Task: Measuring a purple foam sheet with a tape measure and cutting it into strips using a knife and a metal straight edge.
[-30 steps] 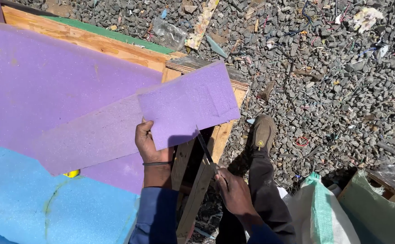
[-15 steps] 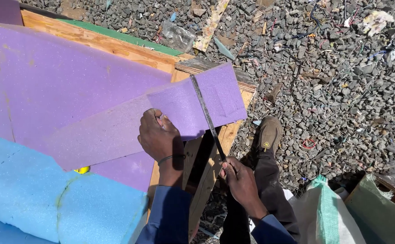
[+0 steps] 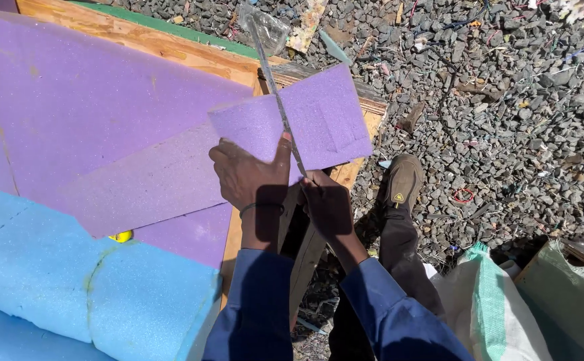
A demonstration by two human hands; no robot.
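The left hand (image 3: 252, 175) is pressing flat on the purple foam strip (image 3: 238, 150); the right hand (image 3: 327, 200) is gripping a long blade (image 3: 277, 93) lying fully across it, the end piece not yet parted.

Left hand (image 3: 250, 175) presses the purple foam strip (image 3: 238, 150) — right hand (image 3: 329, 204) grips a long blade (image 3: 275, 90) lying across it.
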